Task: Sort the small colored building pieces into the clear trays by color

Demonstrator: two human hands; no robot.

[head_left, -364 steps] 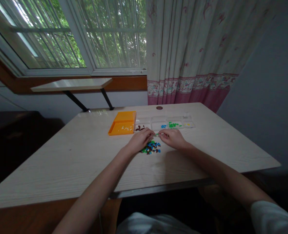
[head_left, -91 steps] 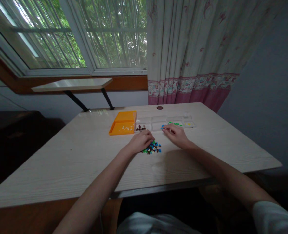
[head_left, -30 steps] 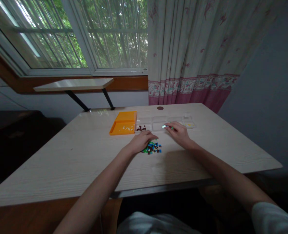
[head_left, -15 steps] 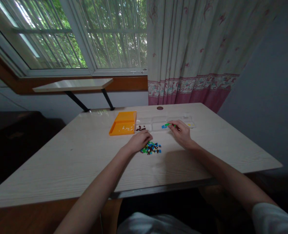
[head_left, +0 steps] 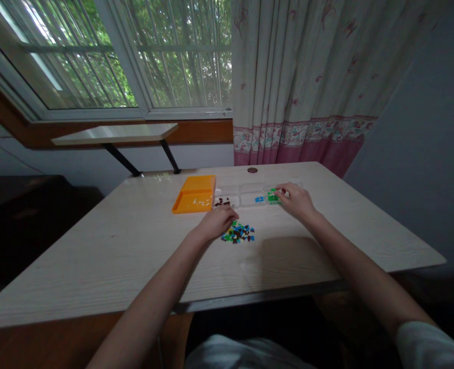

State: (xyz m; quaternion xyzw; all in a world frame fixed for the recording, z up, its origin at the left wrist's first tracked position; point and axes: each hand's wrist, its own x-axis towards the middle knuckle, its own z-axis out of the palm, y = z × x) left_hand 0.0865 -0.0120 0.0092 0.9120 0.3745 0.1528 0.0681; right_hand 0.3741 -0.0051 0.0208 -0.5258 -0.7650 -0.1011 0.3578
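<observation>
A loose pile of small blue, green, dark brown and yellow pieces (head_left: 238, 233) lies on the table. My left hand (head_left: 220, 220) rests at the pile's upper left edge, fingers curled together; whatever they hold is hidden. Beyond it stands a clear compartment tray (head_left: 250, 188). Dark brown pieces (head_left: 222, 202) sit in its left part, blue pieces (head_left: 260, 199) in the middle and green pieces (head_left: 272, 197) farther right. My right hand (head_left: 295, 200) is over the tray's right end, its fingertips pinched beside the green pieces. Any small piece between them is too small to make out.
An orange tray (head_left: 198, 183) with several small white pieces (head_left: 201, 203) stands left of the clear tray. A raised shelf (head_left: 115, 134) on black legs is at the table's back left. A round brown disc (head_left: 252, 170) lies near the back edge, before the curtain (head_left: 288, 77).
My right hand has moved right and slightly up, uncovering the green pieces. My left hand has shifted a little left at the pile's edge, its fingers still curled.
</observation>
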